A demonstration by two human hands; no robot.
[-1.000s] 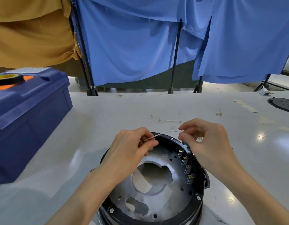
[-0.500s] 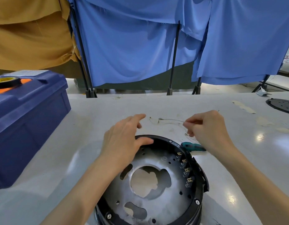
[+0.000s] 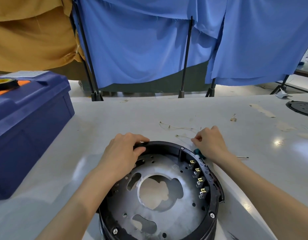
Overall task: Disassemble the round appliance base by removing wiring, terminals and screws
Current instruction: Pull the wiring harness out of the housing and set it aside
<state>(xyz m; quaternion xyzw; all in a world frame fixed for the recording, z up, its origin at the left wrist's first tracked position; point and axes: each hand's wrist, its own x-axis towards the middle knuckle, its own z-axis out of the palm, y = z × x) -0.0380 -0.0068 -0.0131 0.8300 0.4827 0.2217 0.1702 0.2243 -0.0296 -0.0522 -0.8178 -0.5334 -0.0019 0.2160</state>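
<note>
The round black appliance base (image 3: 213,201) lies open side up at the near edge of the white table, with a grey metal plate (image 3: 175,220) inside. A row of brass terminals (image 3: 198,179) lines its right inner wall, and screws (image 3: 212,215) sit in the rim. My left hand (image 3: 123,153) grips the far left rim, thumb inside. Just beyond the far right rim, my right hand (image 3: 209,144) pinches the end of a thin pale wire (image 3: 183,136) that lies on the table. A teal-handled screwdriver (image 3: 198,152) lies under that hand.
A second loose wire (image 3: 177,126) lies farther back on the table. A blue toolbox (image 3: 28,122) carrying a tape roll (image 3: 4,84) stands at the left. A black round disc (image 3: 301,108) sits at the far right. Blue and ochre curtains hang behind.
The wire held between both hands over the base went to the table beyond the rim in my right hand. My left hand let go of it and took hold of the rim.
</note>
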